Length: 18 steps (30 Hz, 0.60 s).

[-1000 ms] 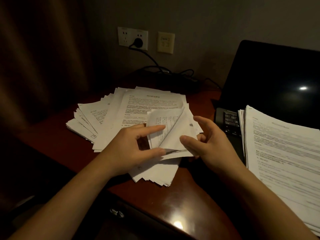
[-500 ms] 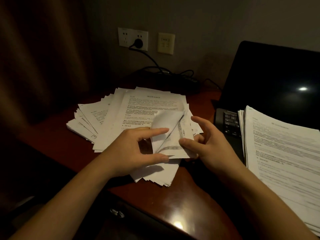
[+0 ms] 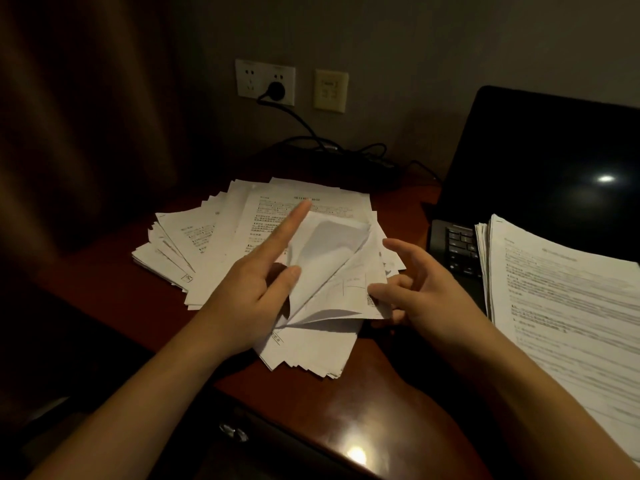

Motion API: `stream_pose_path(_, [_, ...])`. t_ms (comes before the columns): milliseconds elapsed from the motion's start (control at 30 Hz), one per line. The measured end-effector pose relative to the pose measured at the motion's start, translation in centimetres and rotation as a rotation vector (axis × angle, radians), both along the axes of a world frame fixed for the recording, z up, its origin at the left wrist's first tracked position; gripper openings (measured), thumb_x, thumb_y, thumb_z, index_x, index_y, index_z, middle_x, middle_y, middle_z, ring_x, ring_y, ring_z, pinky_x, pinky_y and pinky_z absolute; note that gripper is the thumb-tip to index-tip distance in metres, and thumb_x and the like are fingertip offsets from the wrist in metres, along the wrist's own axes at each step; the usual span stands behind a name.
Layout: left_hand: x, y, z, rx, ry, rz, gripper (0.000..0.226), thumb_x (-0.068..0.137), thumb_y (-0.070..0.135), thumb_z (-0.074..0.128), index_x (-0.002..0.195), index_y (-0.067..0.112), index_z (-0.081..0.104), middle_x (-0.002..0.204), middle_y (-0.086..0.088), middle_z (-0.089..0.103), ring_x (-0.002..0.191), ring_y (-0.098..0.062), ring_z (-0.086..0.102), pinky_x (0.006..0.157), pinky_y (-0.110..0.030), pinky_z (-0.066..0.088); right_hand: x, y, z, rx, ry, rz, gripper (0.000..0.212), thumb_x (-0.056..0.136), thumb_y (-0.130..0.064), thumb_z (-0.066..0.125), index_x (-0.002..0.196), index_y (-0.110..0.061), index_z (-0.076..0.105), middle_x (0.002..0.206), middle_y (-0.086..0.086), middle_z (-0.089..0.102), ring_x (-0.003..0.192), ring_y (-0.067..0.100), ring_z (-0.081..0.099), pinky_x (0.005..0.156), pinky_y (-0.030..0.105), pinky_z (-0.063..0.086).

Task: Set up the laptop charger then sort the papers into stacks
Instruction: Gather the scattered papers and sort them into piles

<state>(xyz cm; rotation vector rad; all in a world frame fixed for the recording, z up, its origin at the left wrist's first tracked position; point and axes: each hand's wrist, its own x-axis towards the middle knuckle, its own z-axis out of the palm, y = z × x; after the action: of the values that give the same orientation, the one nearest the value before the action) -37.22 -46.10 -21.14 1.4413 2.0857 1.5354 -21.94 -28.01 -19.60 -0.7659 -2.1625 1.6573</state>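
A loose spread of printed papers (image 3: 221, 237) covers the middle of the dark red desk (image 3: 363, 403). On top of it one sheet (image 3: 332, 268) is curled up and half turned over. My left hand (image 3: 256, 289) holds that sheet's left side, thumb in front and index finger stretched out along its edge. My right hand (image 3: 415, 292) pinches the lower right corner of the sheets between thumb and fingers. A neater stack of papers (image 3: 568, 306) lies on the open black laptop (image 3: 540, 161) at the right. The charger plug (image 3: 277, 90) sits in the wall socket, its cable (image 3: 311, 129) running down to the desk.
A second wall plate (image 3: 330, 90) is beside the socket. A brown curtain (image 3: 79, 116) hangs at the left. The laptop keyboard (image 3: 460, 247) shows between the two paper piles. A drawer handle (image 3: 233, 433) sits below the desk's front edge.
My left hand has lifted the top sheet higher and its index finger has straightened out. The sheet has opened up wider. My right hand has stayed at the corner.
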Motion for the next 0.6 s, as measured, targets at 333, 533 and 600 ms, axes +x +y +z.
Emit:
stream_pose_path(333, [-0.3,0.1,-0.3,-0.155,0.107,-0.083,0.080,0.077,0.048,0.078,0.142,0.060,0.032,0.127,0.046,0.037,0.123,0.020,0.038,0.096,-0.020,0.048,-0.6,-1.3,-1.0,0.144,0.035,-0.099,0.055,0.089,-0.029,0.075,0.135,-0.035,0.046,0.069,0.007,0.066,0.057,0.011,0.063,0.059,0.025,0.056])
stream_pose_path(533, [-0.2,0.1,-0.3,-0.051,-0.043,-0.018,0.059,0.099,0.023,0.057,0.148,0.049,0.035,0.116,0.029,0.060,0.110,-0.005,0.062,0.078,-0.030,0.061,-0.1,-0.7,-0.1,-0.024,0.018,-0.014,0.061,0.092,-0.017,0.072,0.141,-0.034,0.040,0.073,0.002,0.071,0.066,0.019,0.070,0.071,0.037,0.060])
stream_pose_path(600, [-0.1,0.0,-0.3,-0.018,-0.079,-0.013,0.070,0.102,0.019,0.053,0.145,0.065,0.022,0.115,0.020,0.066,0.098,-0.018,0.070,0.070,-0.037,0.062,0.0,-0.4,0.0,-0.032,-0.008,0.015,0.067,0.092,-0.011,0.070,0.145,-0.036,0.037,0.076,0.005,0.072,0.081,0.024,0.074,0.077,0.041,0.061])
